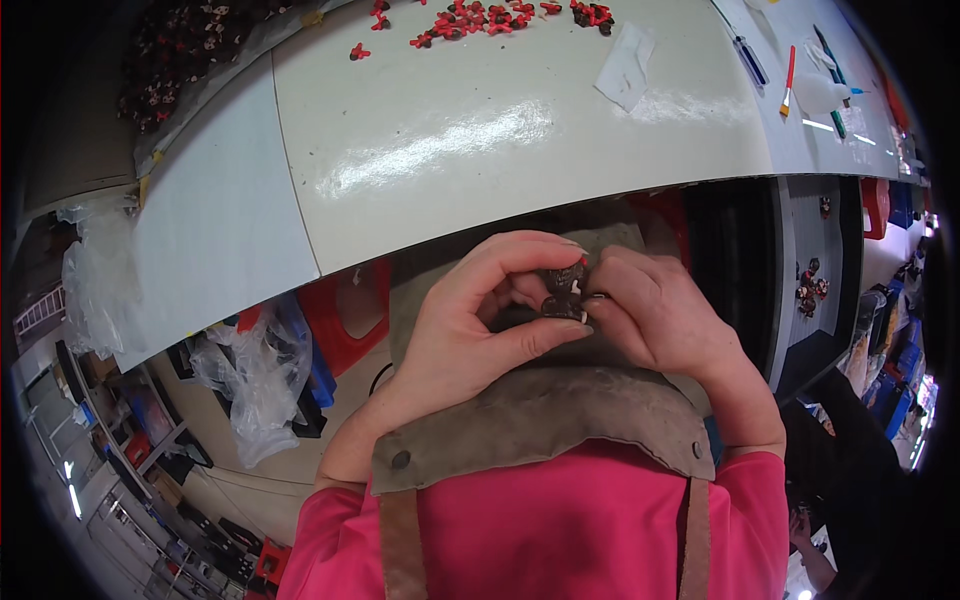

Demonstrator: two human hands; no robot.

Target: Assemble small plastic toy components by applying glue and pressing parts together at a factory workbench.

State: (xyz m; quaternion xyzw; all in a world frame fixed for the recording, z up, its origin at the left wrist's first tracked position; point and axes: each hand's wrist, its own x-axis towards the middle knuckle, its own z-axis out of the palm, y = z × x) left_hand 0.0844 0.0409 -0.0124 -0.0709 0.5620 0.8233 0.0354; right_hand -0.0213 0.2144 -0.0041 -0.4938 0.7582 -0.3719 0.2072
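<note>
A small dark brown figurine [566, 284] with white and red spots is held above my lap, in front of the table edge. My left hand [475, 310] is closed on it, thumb below and index finger curved over the top. Against the figurine's right side, my right hand [660, 312] has its fingers curled and pinched together. Whether those fingers grip the figurine or some tiny part is hidden.
The pale table [420, 170] carries a scatter of small red and dark pieces [475, 20] and a white tissue [627, 65]. At right lie a red-handled brush [789, 82] and a white bottle [822, 95]. An open drawer [815, 290] holds several figurines.
</note>
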